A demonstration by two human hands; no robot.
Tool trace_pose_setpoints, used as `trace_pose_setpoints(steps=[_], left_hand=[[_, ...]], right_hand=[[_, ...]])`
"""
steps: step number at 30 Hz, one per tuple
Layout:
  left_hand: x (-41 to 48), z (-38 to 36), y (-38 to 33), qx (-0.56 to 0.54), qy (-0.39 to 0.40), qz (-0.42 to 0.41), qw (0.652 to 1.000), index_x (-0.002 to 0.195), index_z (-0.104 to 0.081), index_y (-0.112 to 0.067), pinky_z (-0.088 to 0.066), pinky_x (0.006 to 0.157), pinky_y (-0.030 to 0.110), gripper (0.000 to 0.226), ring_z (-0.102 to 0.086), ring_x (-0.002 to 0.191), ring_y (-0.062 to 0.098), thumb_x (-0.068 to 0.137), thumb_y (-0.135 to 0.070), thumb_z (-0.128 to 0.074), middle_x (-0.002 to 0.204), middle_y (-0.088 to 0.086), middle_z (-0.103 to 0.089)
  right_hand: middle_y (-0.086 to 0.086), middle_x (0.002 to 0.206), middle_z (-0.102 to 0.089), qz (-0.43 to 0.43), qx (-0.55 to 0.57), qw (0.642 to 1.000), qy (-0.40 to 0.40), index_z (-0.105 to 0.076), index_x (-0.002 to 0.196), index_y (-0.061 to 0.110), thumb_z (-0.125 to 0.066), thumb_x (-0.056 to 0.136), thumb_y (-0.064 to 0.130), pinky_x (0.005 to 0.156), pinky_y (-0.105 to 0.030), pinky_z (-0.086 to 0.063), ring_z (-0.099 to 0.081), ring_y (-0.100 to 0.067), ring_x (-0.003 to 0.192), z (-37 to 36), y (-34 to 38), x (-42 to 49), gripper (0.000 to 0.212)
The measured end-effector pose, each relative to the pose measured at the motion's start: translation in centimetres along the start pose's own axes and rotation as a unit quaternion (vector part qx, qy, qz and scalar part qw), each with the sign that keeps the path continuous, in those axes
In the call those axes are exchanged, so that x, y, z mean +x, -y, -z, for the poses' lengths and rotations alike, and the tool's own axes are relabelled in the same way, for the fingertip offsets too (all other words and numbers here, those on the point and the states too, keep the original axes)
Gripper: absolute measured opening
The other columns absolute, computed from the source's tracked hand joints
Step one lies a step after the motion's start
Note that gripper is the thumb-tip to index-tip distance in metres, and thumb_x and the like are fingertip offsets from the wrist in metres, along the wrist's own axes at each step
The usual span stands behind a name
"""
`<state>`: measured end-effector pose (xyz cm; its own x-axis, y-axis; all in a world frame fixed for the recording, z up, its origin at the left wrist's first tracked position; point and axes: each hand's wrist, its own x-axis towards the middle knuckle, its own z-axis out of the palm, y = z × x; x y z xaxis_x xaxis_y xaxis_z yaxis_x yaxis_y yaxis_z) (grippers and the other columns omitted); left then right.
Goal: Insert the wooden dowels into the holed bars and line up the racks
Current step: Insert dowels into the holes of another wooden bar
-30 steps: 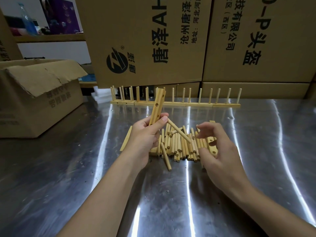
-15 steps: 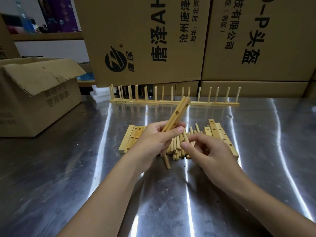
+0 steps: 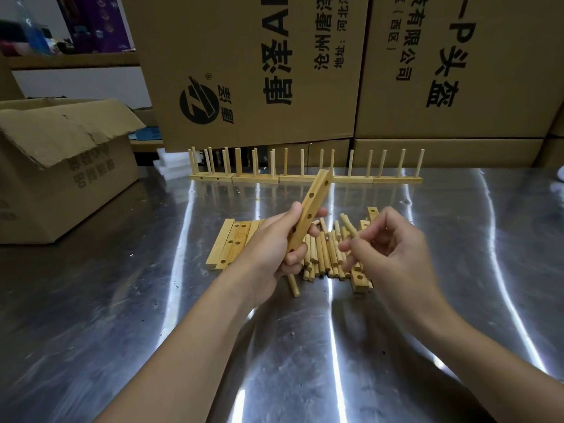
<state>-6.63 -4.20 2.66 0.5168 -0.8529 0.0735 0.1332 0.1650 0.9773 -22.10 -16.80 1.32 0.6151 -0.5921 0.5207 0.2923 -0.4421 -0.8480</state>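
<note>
**Partly done: one bar in hand, its holes empty**

Currently, a row of finished racks [image 3: 256, 178], pale wooden bars carrying upright dowels, stands end to end at the far side of the shiny metal table [image 3: 122, 300]. The left hand [image 3: 274, 248] grips a pale wooden holed bar [image 3: 311, 209] by its lower end, with fingers and thumb wrapped round it. The bar tilts up and to the right above the table, and its visible holes are empty. The right hand [image 3: 393, 248] hovers just beside it over the pile of loose short wooden dowels [image 3: 323, 254], fingers curled inward.

Remaining work, as judged:
- Fill the held bar.
- Fill the spare holed bars [image 3: 232, 245] lying flat beside the pile.
- Set each new rack in line with the row.

Limits of view:
- The right fingertips are blurred. One tilted dowel runs toward them, but a pinch cannot be confirmed.
- Pegs overlap at the row's left end, so the rack count is unclear.
- The right hand and the dowels largely cover the bars right of the pile.
</note>
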Motion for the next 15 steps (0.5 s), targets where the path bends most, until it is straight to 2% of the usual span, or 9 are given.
trace_pose_setpoints(steps=[2, 4, 7, 10, 13, 15], left_hand=[[-0.2, 0.0, 0.0, 0.008, 0.012, 0.008, 1.0, 0.128, -0.074, -0.021, -0.027, 0.045, 0.021, 0.045, -0.035, 0.048, 0.007, 0.115, -0.044, -0.038, 0.081, -0.002, -0.06], [-0.3, -0.2, 0.0, 0.019, 0.026, 0.015, 0.999, 0.134, -0.069, -0.028, -0.03, 0.046, 0.022, 0.041, -0.035, 0.047, 0.009, 0.115, -0.044, -0.037, 0.075, -0.001, -0.056], [-0.6, -0.5, -0.2, 0.029, 0.061, 0.019, 0.998, 0.137, -0.066, -0.043, -0.03, 0.048, 0.024, 0.036, -0.036, 0.049, 0.01, 0.115, -0.045, -0.038, 0.072, -0.002, -0.051], [-0.8, -0.8, -0.3, 0.052, 0.1, 0.022, 0.993, 0.139, -0.064, -0.049, -0.028, 0.05, 0.025, 0.036, -0.035, 0.051, 0.009, 0.114, -0.049, -0.039, 0.073, -0.003, -0.049], [-0.9, -1.0, -0.3, 0.059, 0.128, 0.031, 0.99, 0.143, -0.06, -0.051, -0.032, 0.05, 0.022, 0.036, -0.035, 0.052, 0.008, 0.113, -0.051, -0.041, 0.074, -0.003, -0.048], [-1.0, -1.2, -0.4, 0.06, 0.137, 0.035, 0.988, 0.144, -0.059, -0.052, -0.034, 0.049, 0.021, 0.036, -0.034, 0.052, 0.007, 0.113, -0.05, -0.041, 0.074, -0.003, -0.047]], right_hand=[[-0.01, 0.075, -0.065, -0.006, -0.003, 1.0, -0.013, -0.052, 0.086, 0.021, -0.063, 0.08, 0.026, 0.056, -0.042, -0.045, -0.058, -0.022, 0.061, 0.2, 0.0, 0.1, 0.012], [-0.01, 0.073, -0.057, 0.001, -0.004, 1.0, -0.015, -0.054, 0.092, 0.029, -0.06, 0.086, 0.029, 0.053, -0.04, -0.039, -0.049, -0.024, 0.061, 0.4, 0.1, 0.3, 0.008], [-0.013, 0.073, -0.059, 0.035, -0.023, 0.999, -0.031, -0.057, 0.098, 0.033, -0.063, 0.099, 0.028, 0.048, -0.034, -0.04, -0.05, -0.02, 0.058, 0.6, 0.4, 0.6, 0.008], [-0.003, 0.072, -0.064, 0.065, -0.063, 0.995, -0.045, -0.059, 0.098, 0.029, -0.066, 0.104, 0.029, 0.048, -0.021, -0.038, -0.051, -0.01, 0.057, 0.9, 0.3, 0.9, 0.01], [0.002, 0.076, -0.069, 0.068, -0.089, 0.992, -0.064, -0.062, 0.096, 0.027, -0.07, 0.103, 0.032, 0.051, -0.022, -0.043, -0.06, -0.012, 0.062, 1.0, 0.3, 1.0, 0.011], [-0.001, 0.074, -0.068, 0.07, -0.105, 0.989, -0.073, -0.063, 0.093, 0.027, -0.071, 0.102, 0.033, 0.049, -0.028, -0.044, -0.06, -0.018, 0.061, 1.1, 0.3, 1.1, 0.014]])
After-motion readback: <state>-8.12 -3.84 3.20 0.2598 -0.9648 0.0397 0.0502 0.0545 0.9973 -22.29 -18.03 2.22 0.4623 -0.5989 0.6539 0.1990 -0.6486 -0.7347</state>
